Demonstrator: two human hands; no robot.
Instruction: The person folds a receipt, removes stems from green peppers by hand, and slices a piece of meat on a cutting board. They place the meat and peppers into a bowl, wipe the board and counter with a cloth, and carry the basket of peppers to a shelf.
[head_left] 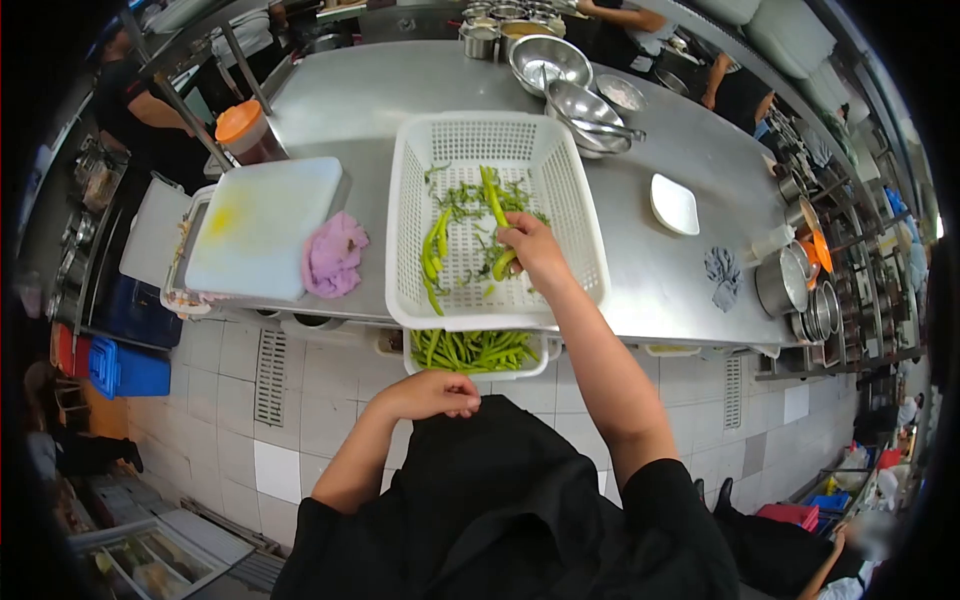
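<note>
Now, clock centre: the white perforated plastic basket (596, 230) on the brushed steel table (640, 262), with six o'clock toward the person in black.
Right hand (530, 250): reaching in over the basket from five o'clock, thumb and fingers clamped on a long, slender green pepper (491, 194), which points up toward twelve.
Curved green piece (503, 266): just below those fingers; I cannot tell whether they grip it too.
Inside the basket: a small cluster of green peppers (434, 256) toward eight or nine o'clock, and shredded green scraps (462, 203) scattered across the mesh floor.
Left hand (435, 393): near seven o'clock, outside the basket, fingers curled together toward the palm.
Lower white container (520, 373): at six o'clock, below the table edge, heaped with more green peppers.
Nine o'clock: a pale cutting board (262, 250) with a yellow stain, and a crumpled purple cloth (335, 256) beside it.
Ten o'clock: a tub with an orange lid (238, 121).
One o'clock: shiny steel bowls (551, 64).
Three o'clock: a small white dish (675, 205), then a crumpled grey cloth (723, 277) farther out.
</note>
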